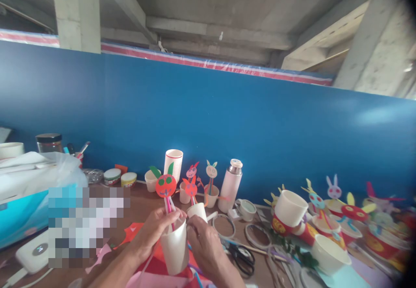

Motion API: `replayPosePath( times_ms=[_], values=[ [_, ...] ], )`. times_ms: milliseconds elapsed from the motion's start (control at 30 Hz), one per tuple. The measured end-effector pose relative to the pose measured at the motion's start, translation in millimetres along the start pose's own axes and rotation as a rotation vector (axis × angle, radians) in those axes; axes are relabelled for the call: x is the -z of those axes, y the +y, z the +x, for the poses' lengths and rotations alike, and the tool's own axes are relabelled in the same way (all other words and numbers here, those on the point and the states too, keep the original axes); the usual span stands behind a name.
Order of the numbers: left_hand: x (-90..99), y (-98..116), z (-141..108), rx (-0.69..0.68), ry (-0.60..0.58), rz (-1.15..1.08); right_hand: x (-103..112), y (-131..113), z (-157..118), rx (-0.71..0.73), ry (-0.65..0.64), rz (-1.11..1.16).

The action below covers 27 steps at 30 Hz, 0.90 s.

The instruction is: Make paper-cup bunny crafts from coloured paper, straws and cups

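The rim of a white paper cup (175, 253) is held between the hands by the grip of the left hand (152, 229); whether anything is pinched by the curled right hand (204, 240) cannot be told. A red paper head (166, 186) is already decorated and mounted on stems (168, 205); its fixing seems unfinished. Behind, on the desk (141, 196), a pale-headed figure (211, 171) is already stood in a cup.

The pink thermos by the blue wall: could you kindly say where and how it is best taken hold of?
Probably around the middle of the pink thermos, from the right, above the low round white item near its base. Its tall, straight body offers a broad grip below the metal collar; the cup with a pale eared head crowds its left, and the blue wall stands behind.
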<state>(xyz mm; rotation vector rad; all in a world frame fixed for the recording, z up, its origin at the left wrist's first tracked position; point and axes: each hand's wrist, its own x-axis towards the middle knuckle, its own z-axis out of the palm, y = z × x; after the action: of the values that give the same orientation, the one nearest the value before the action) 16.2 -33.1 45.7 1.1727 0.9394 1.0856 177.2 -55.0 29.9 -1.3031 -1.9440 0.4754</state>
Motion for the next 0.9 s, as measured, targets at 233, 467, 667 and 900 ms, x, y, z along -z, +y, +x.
replayPosePath(
  times_ms=[233, 467, 667, 900],
  values=[
    [-2.4, 1.1, -0.9, 0.026, 0.059, 0.01, 2.0, 9.3, 4.9, 0.084, -0.007, -0.076],
    [-3.0, -2.7, 0.4, 0.015, 0.054, -0.038, 2.1, 12.2, 6.2, 0.107, -0.002, -0.182],
    [-4.7, -10.0, -0.6, 0.027, 0.003, 0.032, -7.7, 13.9, 6.2, 0.098, 0.063, -0.469],
    [7.2, -4.0, -5.1, -0.031, -0.233, 0.053, -3.5, 11.8, 7.7, 0.098, 0.094, -0.331]
  ],
)
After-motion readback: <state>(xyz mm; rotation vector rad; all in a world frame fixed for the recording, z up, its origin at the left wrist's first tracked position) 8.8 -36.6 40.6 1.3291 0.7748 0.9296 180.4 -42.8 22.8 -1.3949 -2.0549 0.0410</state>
